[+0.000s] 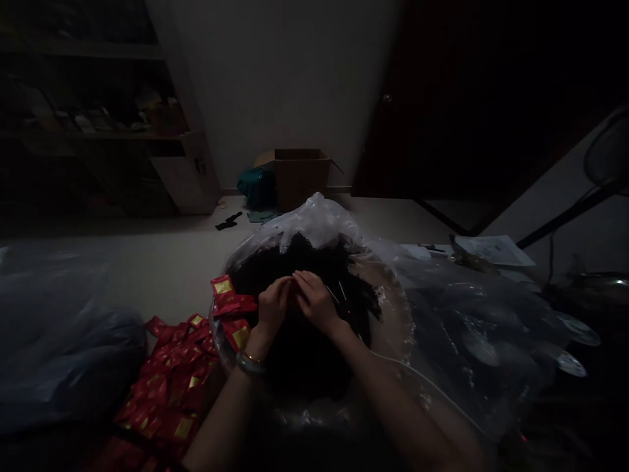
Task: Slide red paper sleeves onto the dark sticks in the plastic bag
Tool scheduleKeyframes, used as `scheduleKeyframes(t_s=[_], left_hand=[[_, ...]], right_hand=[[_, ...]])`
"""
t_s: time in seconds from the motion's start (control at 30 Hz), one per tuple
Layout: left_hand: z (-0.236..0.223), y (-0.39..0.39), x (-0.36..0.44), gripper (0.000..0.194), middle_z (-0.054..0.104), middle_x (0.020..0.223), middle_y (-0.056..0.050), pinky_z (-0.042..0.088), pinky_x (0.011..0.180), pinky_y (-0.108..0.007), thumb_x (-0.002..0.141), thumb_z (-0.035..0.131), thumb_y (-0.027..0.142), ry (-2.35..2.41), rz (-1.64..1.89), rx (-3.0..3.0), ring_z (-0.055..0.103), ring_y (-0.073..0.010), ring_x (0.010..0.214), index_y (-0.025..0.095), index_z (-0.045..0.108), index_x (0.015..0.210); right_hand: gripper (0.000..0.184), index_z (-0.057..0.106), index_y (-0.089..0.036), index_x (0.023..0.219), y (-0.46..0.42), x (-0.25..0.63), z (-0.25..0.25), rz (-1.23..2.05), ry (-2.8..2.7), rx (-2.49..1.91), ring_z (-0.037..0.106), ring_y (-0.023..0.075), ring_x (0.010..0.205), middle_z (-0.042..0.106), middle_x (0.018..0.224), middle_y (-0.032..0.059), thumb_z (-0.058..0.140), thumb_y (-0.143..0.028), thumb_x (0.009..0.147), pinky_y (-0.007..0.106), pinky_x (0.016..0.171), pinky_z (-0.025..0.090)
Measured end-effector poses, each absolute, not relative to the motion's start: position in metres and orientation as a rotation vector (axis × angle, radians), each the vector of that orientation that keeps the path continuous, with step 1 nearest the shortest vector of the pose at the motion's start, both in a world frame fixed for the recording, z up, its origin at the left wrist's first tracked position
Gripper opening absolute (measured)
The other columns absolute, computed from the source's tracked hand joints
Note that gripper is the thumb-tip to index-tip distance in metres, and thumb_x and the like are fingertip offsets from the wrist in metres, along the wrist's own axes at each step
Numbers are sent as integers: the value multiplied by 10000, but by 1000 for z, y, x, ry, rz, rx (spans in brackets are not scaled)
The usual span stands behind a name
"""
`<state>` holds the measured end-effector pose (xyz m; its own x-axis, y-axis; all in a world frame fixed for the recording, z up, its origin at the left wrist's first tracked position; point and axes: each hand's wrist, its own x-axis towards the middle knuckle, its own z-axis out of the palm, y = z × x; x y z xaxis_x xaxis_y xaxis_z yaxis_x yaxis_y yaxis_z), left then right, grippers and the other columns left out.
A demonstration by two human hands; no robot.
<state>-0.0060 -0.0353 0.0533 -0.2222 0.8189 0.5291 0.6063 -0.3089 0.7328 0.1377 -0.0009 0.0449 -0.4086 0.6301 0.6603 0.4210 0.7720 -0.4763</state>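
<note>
Fingertips nearly touching, my left hand (273, 303) and my right hand (314, 300) meet over a heap of loose black material (299, 252), perhaps dried leaves. Both hands have their fingers closed in a pinch; whatever lies between them is hidden in the gloom. The heap rests in a round container (400, 314) lined with clear plastic film (319, 213). To the right of my right hand, thin pale sticks (343, 290) lie on the heap. Several red packets with gold patches (225, 294) rest on the container's left rim, close to my left hand.
A big pile of red packets (171, 387) lies left of the container, beside a plastic bag (73, 354). Clear plastic sheeting (472, 328) spreads on the right, and a white cord (437, 387) runs under it. A cardboard box (302, 177) stands by the wall.
</note>
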Motion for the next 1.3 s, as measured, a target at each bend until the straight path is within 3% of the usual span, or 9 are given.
scheduleKeyframes(t_s=[0.17,0.37,0.53,0.63,0.8,0.97,1.07,1.17,1.3], left_hand=[[30,-45,-7,420,729,951,-50,544,733,-289,791,578,187,1590,1421,1650,693,-187,824,207,548,1209],[11,-52,-6,268,727,987,-74,549,798,-350,768,579,166,1639,1388,1562,693,-213,871,195,654,1024],[13,-52,1,213,733,937,-61,544,758,-315,795,561,189,1645,1404,1653,691,-194,813,194,663,983],[16,-50,1,191,730,935,-67,539,749,-309,807,551,186,1644,1380,1763,688,-193,795,195,663,962],[20,-46,0,274,715,965,-67,533,757,-303,840,518,199,1651,1402,1841,681,-188,838,207,605,1100],[23,-48,-3,405,699,857,-43,517,740,-290,841,550,195,1680,1251,2058,653,-168,766,206,518,1245],[25,-53,-5,451,693,903,-62,497,781,-334,815,620,229,1782,1093,2263,632,-202,826,226,528,1256],[23,-56,-10,525,680,996,-67,497,770,-318,798,653,247,1771,988,2301,630,-204,866,256,492,1297],[13,-57,-12,470,661,1040,-52,510,787,-298,841,586,200,1551,1029,2263,635,-175,893,261,478,1293]], right_hand=[[482,449,-206,1364,-5,140,22,264,-2125,-845,549,223,1098,596,1197,114,414,-148,887,404,950,481],[432,504,-229,1321,-8,145,15,145,-2118,-857,483,242,1170,573,1229,111,413,-172,903,443,985,430],[222,670,-195,1031,-7,148,31,70,-2068,-998,496,252,979,587,1017,117,536,-271,871,420,839,467],[117,677,-185,799,-6,150,45,17,-2194,-1026,473,238,849,577,861,100,616,-282,823,365,711,455],[255,621,-201,668,-10,151,58,15,-2322,-955,483,211,820,602,756,73,489,-148,880,339,752,399],[107,620,-198,734,-10,159,52,453,-2250,-1147,541,198,728,620,673,36,602,-267,813,335,754,399],[74,634,-197,781,-7,168,47,663,-2061,-1217,570,206,774,655,749,47,578,-240,801,321,740,422],[156,663,-195,873,-8,175,45,983,-1837,-1151,602,193,797,690,863,46,533,-262,816,321,746,454],[284,695,-173,919,-13,173,39,1603,-1766,-904,637,195,819,714,877,30,664,-364,712,333,781,478]])
